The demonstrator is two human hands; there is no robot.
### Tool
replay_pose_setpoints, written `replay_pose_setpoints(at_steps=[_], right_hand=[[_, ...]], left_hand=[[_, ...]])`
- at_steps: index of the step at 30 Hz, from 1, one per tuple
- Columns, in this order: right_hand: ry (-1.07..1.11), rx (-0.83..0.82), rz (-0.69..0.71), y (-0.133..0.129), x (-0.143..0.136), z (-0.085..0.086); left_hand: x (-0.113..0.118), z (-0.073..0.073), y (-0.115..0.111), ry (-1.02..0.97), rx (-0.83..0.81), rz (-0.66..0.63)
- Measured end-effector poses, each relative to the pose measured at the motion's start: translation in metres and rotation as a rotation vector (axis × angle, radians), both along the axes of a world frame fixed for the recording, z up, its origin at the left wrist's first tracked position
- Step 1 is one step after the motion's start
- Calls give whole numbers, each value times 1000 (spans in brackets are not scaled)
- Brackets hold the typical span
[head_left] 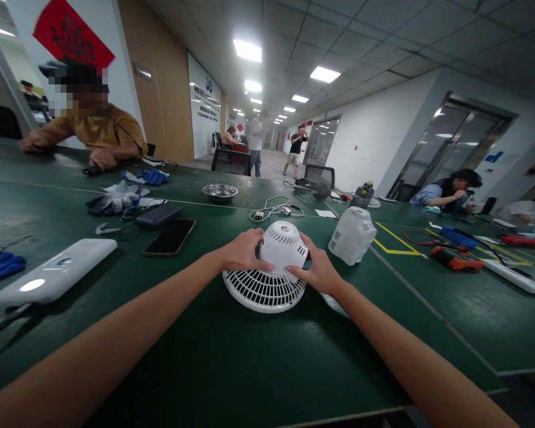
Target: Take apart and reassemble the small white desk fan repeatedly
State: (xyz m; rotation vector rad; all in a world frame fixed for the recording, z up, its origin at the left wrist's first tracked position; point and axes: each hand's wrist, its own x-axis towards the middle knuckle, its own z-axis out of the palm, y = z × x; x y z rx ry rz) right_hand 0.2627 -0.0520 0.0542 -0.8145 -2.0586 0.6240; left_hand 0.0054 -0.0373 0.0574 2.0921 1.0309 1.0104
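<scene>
A white fan head with a round slotted grille rests grille-down on the green table. My left hand grips the rounded housing from the left, its thumb across the near side. From the right, my right hand holds the same housing, thumb also in front. The far fingers of both hands are partly hidden. To the right of the fan stands a white slotted plastic housing, touched by neither hand.
Left of my hands lie a black phone, a dark case, gloves and a white power bank. Beyond the fan are a metal bowl and a white cable. An orange meter lies right; people sit around the table.
</scene>
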Motion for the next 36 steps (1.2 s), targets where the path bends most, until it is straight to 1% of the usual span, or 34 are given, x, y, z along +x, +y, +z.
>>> replay_pose_setpoints(at_steps=[2,4,6,7,11,15,18,24,29,33,36], right_hand=[[-1,25,-10,-1,0,1],[-33,56,-49,-1,0,2],[-49,56,-76,-2,1,3],[-42,38,-67,-3,1,3],[-20,-45,46,-5,3,3],[-36,-43,116,-6,4,3],[-62,-47,122,-5,4,3],[-188,-59,98,-3,3,5],[-206,-105,99,-4,3,9],[-213,-133,118,-4,4,10],[-225,-131,134,-4,4,11]], left_hand=[[0,0,1,134,92,-15],[2,0,2,190,151,-2],[3,1,0,161,163,16],[4,1,-2,134,156,12],[9,8,-18,54,129,-76],[17,14,-33,71,149,-94],[23,16,-37,102,186,-72],[23,9,-32,131,241,-34],[23,3,-25,107,240,-29],[21,4,-23,123,244,-68],[16,6,-22,143,251,-128]])
